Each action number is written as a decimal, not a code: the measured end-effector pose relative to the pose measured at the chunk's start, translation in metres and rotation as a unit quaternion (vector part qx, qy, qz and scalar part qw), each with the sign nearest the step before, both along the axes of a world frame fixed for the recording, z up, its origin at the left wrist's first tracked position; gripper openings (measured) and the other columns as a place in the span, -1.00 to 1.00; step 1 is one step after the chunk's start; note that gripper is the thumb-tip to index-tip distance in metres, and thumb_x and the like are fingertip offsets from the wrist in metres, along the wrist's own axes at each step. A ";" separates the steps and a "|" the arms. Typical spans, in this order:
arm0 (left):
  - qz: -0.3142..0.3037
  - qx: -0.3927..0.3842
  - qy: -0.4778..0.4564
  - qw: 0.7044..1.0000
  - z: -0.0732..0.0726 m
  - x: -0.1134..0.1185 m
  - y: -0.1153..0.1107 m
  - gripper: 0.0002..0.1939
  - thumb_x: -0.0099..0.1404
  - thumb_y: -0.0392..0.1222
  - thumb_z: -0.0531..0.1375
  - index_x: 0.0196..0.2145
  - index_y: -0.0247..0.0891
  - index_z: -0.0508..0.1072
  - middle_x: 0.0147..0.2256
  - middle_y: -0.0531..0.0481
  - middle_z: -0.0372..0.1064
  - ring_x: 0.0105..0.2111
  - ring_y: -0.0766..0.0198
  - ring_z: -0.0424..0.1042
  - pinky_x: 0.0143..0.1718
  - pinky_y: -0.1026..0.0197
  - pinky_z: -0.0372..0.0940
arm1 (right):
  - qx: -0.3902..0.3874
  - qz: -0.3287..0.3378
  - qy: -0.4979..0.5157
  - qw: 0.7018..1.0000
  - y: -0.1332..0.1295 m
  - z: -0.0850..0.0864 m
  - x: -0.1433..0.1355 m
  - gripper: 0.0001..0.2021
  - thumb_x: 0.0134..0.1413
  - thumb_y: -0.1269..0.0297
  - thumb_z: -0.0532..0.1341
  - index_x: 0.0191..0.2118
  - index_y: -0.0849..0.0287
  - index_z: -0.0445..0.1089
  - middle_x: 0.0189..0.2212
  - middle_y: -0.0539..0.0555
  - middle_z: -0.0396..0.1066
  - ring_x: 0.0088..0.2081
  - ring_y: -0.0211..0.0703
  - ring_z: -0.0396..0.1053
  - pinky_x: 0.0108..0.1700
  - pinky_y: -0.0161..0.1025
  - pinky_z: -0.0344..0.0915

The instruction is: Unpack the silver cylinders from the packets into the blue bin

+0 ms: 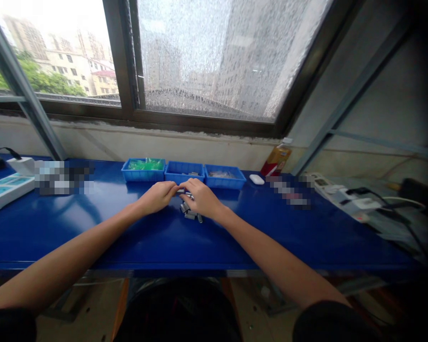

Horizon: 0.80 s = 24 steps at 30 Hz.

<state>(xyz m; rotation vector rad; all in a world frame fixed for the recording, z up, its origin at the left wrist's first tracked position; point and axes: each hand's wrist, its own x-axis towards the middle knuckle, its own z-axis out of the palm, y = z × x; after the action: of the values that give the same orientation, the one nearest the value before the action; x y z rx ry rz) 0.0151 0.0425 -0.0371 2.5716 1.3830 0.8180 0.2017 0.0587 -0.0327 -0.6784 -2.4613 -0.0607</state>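
Observation:
Over the middle of the blue table (pixel 146 242), my left hand (pixel 159 195) and my right hand (pixel 200 197) come together at the fingertips. A small silvery metal piece (pixel 180 191) shows between them, with the fingers of both hands closed on it. Several short metal pieces (pixel 190 215) lie in a loose pile just under my right hand, which partly hides them. Behind the hands is the middle blue bin (pixel 174 176), with a few metal pieces inside at its right.
The left bin (pixel 142 176) holds green packets, and the right bin (pixel 228 182) holds thin pale items. Right of them are a white rounded object (pixel 257 179) and a bottle (pixel 276 159). Power strips (pixel 7 187) sit at the far left and right.

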 end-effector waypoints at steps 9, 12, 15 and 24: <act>-0.023 0.017 -0.081 0.996 0.003 0.003 -0.007 -0.75 0.27 -0.15 0.03 -0.11 -0.28 0.25 -0.36 -0.01 0.34 -0.49 0.33 0.30 -0.42 0.28 0.20 | -0.070 -0.041 0.101 0.992 0.008 -0.006 -0.003 -0.70 0.23 0.25 -0.06 -0.45 0.20 0.29 -0.48 0.07 0.33 -0.36 -0.20 0.28 -0.27 -0.26 0.17; -0.010 0.031 -0.079 0.996 0.005 0.006 -0.009 -0.82 0.28 -0.15 0.01 -0.22 -0.27 0.29 -0.40 0.00 0.34 -0.47 0.32 0.31 -0.42 0.28 0.18 | -0.085 -0.032 0.104 0.990 0.006 -0.007 -0.004 -0.69 0.23 0.23 -0.08 -0.43 0.20 0.29 -0.49 0.05 0.32 -0.38 -0.22 0.28 -0.29 -0.28 0.17; 0.002 0.034 -0.087 0.996 0.006 0.006 -0.010 -0.80 0.32 -0.14 -0.05 -0.31 -0.28 0.30 -0.47 0.02 0.31 -0.47 0.31 0.30 -0.44 0.29 0.15 | -0.089 -0.026 0.127 0.988 0.002 -0.007 -0.004 -0.79 0.16 0.19 0.04 -0.20 0.20 0.28 -0.45 0.02 0.32 -0.36 -0.22 0.28 -0.28 -0.29 0.18; -0.048 -0.023 -0.004 0.999 0.010 0.003 -0.012 -0.77 0.30 -0.15 -0.03 -0.26 -0.28 0.35 -0.45 0.01 0.32 -0.46 0.29 0.31 -0.41 0.26 0.18 | -0.014 -0.083 0.111 0.990 0.011 0.001 0.004 -0.80 0.18 0.23 0.00 -0.34 0.18 0.31 -0.38 0.09 0.33 -0.27 -0.14 0.26 -0.17 -0.22 0.18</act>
<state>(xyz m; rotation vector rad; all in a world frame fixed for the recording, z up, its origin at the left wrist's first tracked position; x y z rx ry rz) 0.0184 0.0309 -0.0269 2.5755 1.2494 0.7709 0.2055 0.0698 -0.0320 -0.8550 -2.1932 -0.0135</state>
